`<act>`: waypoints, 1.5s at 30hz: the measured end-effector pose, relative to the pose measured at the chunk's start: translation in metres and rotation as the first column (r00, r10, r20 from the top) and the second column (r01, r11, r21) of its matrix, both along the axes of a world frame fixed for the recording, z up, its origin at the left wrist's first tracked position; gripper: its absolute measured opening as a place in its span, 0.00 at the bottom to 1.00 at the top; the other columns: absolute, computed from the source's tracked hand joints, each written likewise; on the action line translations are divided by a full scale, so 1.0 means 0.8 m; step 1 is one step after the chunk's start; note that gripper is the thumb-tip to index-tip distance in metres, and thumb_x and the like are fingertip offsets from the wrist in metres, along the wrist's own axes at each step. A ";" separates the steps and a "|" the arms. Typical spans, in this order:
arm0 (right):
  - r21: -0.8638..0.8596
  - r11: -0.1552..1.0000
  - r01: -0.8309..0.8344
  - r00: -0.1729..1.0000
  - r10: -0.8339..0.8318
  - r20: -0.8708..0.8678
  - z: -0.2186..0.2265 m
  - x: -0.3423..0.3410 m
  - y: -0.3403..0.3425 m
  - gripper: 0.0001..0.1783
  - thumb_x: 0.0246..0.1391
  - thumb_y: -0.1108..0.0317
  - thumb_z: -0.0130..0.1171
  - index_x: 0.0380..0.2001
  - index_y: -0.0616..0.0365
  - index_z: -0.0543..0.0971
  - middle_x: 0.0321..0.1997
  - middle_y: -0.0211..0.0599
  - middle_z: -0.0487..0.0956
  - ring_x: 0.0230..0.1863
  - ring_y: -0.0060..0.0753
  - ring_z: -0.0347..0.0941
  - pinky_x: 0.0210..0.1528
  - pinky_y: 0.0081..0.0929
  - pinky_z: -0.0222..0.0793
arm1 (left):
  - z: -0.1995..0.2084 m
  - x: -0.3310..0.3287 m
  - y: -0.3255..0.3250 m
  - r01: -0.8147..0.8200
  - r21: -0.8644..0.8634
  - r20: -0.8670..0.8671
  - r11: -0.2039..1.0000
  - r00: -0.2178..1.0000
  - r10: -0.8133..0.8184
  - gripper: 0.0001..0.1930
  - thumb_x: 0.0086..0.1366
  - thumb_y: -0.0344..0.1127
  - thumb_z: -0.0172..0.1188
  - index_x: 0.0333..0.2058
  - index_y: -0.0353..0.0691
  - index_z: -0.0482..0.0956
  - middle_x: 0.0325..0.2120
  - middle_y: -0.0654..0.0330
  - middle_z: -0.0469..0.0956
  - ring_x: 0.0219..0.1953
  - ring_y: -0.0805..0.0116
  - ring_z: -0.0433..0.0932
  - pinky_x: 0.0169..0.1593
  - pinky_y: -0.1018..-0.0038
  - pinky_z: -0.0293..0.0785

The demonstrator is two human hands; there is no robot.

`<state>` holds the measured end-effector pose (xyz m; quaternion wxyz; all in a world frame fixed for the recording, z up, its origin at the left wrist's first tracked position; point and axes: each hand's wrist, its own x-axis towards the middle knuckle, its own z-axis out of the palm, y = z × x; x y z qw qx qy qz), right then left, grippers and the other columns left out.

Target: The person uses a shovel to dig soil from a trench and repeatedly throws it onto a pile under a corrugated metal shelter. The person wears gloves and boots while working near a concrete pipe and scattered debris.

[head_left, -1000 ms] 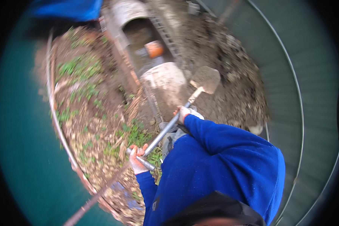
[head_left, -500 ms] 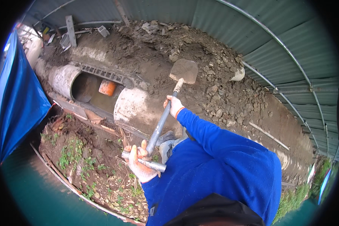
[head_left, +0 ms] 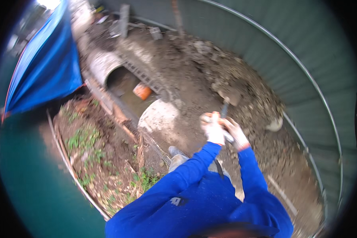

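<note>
Both my hands are close together ahead of me, in whitish work gloves. They hold a long-handled shovel (head_left: 225, 110), which points away from me. My left hand (head_left: 212, 127) is closed at the grip end of the handle. Right beside it, my right hand (head_left: 235, 134) is closed around the handle too. Past my hands, the dirt-coloured blade (head_left: 231, 95) is against the soil and rubble heap (head_left: 252, 105). Motion blur hides how deep the blade sits and the exact finger positions.
An open trench between concrete pipe sections (head_left: 158, 117) holds muddy water and an orange object (head_left: 142, 91). A blue tarp (head_left: 47, 71) hangs at the left. Green corrugated fencing (head_left: 305, 47) with metal rails curves along the right. A pole (head_left: 282, 195) lies on the dirt.
My left hand has gone forward and right, up beside my right hand. The shovel has moved away from me, its blade now at the rubble. The whole view has shifted.
</note>
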<state>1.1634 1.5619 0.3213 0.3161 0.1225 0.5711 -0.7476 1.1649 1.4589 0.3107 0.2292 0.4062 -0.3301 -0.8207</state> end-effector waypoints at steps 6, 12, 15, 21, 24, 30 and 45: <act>0.922 0.386 0.008 0.484 0.806 -0.341 0.136 0.022 0.005 0.50 0.49 0.60 0.73 0.72 0.63 0.63 0.66 0.58 0.75 0.66 0.51 0.75 0.65 0.39 0.72 | 0.016 -0.045 -0.010 0.171 0.137 -0.193 0.976 0.971 -0.143 0.11 0.64 0.31 0.70 0.35 0.42 0.74 0.21 0.61 0.78 0.22 0.68 0.80 0.30 0.68 0.78; 0.812 0.339 0.476 0.426 0.719 -0.549 0.127 -0.004 -0.112 0.11 0.52 0.61 0.68 0.37 0.51 0.82 0.31 0.44 0.85 0.32 0.51 0.84 0.36 0.45 0.78 | 0.028 -0.053 -0.083 0.415 0.301 -0.564 0.858 0.804 -0.191 0.10 0.68 0.34 0.63 0.27 0.44 0.73 0.18 0.61 0.73 0.30 0.63 0.77 0.43 0.66 0.75; 0.831 0.302 0.467 0.383 0.778 -0.498 0.121 -0.001 -0.117 0.15 0.52 0.60 0.70 0.43 0.50 0.83 0.32 0.43 0.85 0.33 0.52 0.84 0.36 0.43 0.79 | 0.021 -0.039 -0.106 0.522 0.439 -0.563 0.731 0.794 -0.229 0.10 0.69 0.33 0.61 0.28 0.43 0.72 0.22 0.61 0.75 0.31 0.63 0.78 0.44 0.67 0.75; 0.842 0.247 0.481 0.412 0.784 -0.465 0.085 0.029 -0.121 0.26 0.55 0.54 0.70 0.57 0.43 0.82 0.30 0.40 0.86 0.32 0.49 0.84 0.35 0.42 0.79 | -0.017 -0.001 -0.121 0.584 0.274 -0.568 0.764 0.739 -0.361 0.06 0.66 0.34 0.64 0.33 0.42 0.76 0.26 0.60 0.80 0.29 0.65 0.79 0.42 0.67 0.75; 0.933 0.166 0.319 0.559 0.762 -0.326 0.078 0.040 -0.139 0.21 0.57 0.52 0.66 0.51 0.45 0.82 0.32 0.44 0.85 0.35 0.52 0.84 0.38 0.47 0.78 | -0.040 0.013 -0.132 0.550 0.244 -0.412 0.799 0.805 -0.428 0.05 0.64 0.30 0.64 0.37 0.40 0.78 0.32 0.59 0.83 0.36 0.66 0.82 0.46 0.70 0.79; 0.961 0.166 0.222 0.624 0.733 -0.271 0.089 0.051 -0.163 0.17 0.57 0.51 0.64 0.44 0.48 0.82 0.35 0.42 0.86 0.40 0.50 0.84 0.43 0.46 0.79 | -0.055 0.022 -0.156 0.593 0.242 -0.354 0.768 0.791 -0.499 0.11 0.68 0.25 0.59 0.48 0.36 0.81 0.48 0.55 0.84 0.50 0.64 0.83 0.57 0.71 0.78; 0.944 0.236 0.232 0.583 0.743 -0.329 0.112 -0.057 -0.248 0.14 0.58 0.56 0.61 0.43 0.52 0.80 0.29 0.45 0.85 0.34 0.51 0.84 0.39 0.48 0.78 | 0.030 -0.087 -0.227 0.326 0.309 -0.237 0.894 0.936 -0.259 0.11 0.69 0.27 0.57 0.49 0.36 0.77 0.37 0.47 0.84 0.34 0.67 0.82 0.41 0.71 0.81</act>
